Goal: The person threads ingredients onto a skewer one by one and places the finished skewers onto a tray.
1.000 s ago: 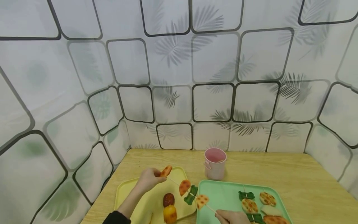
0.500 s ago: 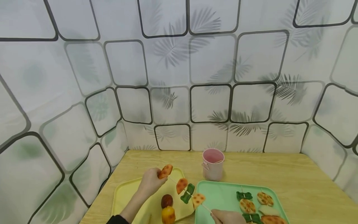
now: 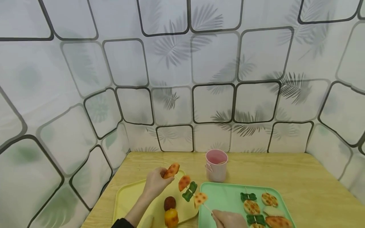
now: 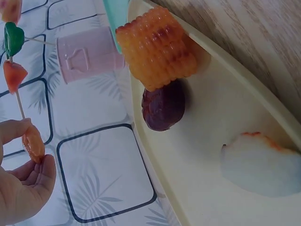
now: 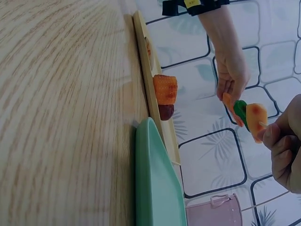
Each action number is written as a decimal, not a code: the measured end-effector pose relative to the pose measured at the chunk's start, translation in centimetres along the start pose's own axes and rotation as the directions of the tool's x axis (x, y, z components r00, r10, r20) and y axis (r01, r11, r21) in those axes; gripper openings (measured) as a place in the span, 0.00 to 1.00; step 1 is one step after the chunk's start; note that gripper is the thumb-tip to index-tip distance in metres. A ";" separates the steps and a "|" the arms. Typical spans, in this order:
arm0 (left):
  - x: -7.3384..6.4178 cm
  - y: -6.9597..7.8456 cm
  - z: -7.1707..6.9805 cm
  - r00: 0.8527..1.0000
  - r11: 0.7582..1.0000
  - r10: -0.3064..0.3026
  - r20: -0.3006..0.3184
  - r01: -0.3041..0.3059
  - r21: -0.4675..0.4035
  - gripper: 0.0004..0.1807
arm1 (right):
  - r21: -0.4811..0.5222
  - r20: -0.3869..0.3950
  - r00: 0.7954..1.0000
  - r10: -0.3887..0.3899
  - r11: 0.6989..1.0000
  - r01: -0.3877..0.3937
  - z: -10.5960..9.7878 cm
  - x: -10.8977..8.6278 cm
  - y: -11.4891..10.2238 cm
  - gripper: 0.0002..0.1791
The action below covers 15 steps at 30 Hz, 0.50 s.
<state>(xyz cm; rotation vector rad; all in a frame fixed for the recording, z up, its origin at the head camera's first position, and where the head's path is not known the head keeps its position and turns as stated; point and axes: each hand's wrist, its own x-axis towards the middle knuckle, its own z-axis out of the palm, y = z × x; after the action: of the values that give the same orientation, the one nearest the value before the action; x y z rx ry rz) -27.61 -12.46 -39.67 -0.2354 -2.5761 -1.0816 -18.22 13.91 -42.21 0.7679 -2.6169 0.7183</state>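
My left hand (image 3: 156, 183) pinches an orange, brown-spotted toy food piece (image 3: 172, 170) above the yellow tray (image 3: 119, 198). In the left wrist view this piece (image 4: 34, 143) sits at the end of a thin skewer stick (image 4: 20, 104), between thumb and fingers. Farther along the stick are an orange wedge (image 3: 184, 183), a green folded leaf-like piece (image 3: 189, 191) and a pale orange spotted wedge (image 3: 200, 198). My right hand (image 3: 230, 219) grips the other end of the skewer, over the green tray (image 3: 219, 193); its curled fingers show in the right wrist view.
On the yellow tray lie a toy corn chunk (image 3: 171, 218), a dark red-brown round piece (image 3: 169, 203) and a pale piece (image 4: 263, 165). Loaded skewers (image 3: 252, 207) rest on the green tray's right side. Behind stands a pink bucket (image 3: 216, 169). A patterned curtain (image 3: 176, 104) surrounds the wooden table (image 3: 299, 180).
My hands have come closer together. The orange piece in my left hand is now nearer the other pieces on the skewer, and my right hand has shifted left with the stick.
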 end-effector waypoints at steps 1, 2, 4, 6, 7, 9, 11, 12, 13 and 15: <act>0.0 0.1 0.1 1.000 1.000 -0.001 -0.004 0.001 -0.007 0.16 | 0.007 0.000 1.000 0.011 1.000 -0.011 -0.1 0.0 -0.1 0.15; 0.0 0.2 0.1 1.000 1.000 -0.003 -0.007 0.003 -0.015 0.16 | 0.014 0.004 1.000 0.025 1.000 -0.025 -0.1 0.0 -0.1 0.14; -0.1 0.3 0.3 1.000 0.999 -0.012 -0.012 0.011 -0.032 0.15 | 0.018 0.007 0.999 0.042 0.999 -0.042 -0.2 0.0 -0.1 0.13; -0.2 0.4 0.6 1.000 0.999 -0.002 -0.016 0.001 -0.045 0.15 | 0.020 0.015 0.998 0.055 0.998 -0.056 -0.4 0.0 -0.2 0.13; -0.2 0.4 0.7 1.000 0.999 0.004 -0.018 -0.004 -0.044 0.15 | 0.021 0.018 0.998 0.061 0.998 -0.061 -0.4 0.0 -0.2 0.12; -0.3 0.5 0.9 1.000 0.999 0.013 -0.023 -0.014 -0.046 0.14 | 0.016 0.032 0.997 0.070 0.997 -0.071 -0.6 0.1 -0.2 0.12; -0.3 0.6 1.0 1.000 0.998 0.019 -0.025 -0.020 -0.055 0.14 | 0.016 0.043 0.996 0.081 0.997 -0.082 -0.7 0.1 -0.3 0.13; -0.3 0.6 1.1 0.999 0.998 0.022 -0.027 -0.023 -0.052 0.14 | 0.017 0.044 0.995 0.084 0.996 -0.085 -0.7 0.2 -0.3 0.13; -0.3 0.6 1.1 0.999 0.998 0.021 -0.028 -0.022 -0.052 0.14 | 0.017 0.046 0.995 0.087 0.996 -0.088 -0.8 0.2 -0.4 0.13; -0.3 0.7 1.0 0.999 0.998 0.018 -0.032 -0.020 -0.054 0.14 | 0.015 0.036 0.996 0.086 0.996 -0.086 -0.8 0.3 -0.5 0.12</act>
<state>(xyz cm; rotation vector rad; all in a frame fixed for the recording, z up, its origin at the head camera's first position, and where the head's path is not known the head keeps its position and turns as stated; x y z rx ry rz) -27.42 -11.26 -40.00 -0.2538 -2.5144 -1.1401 -18.04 13.86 -41.26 0.6824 -2.6936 0.7575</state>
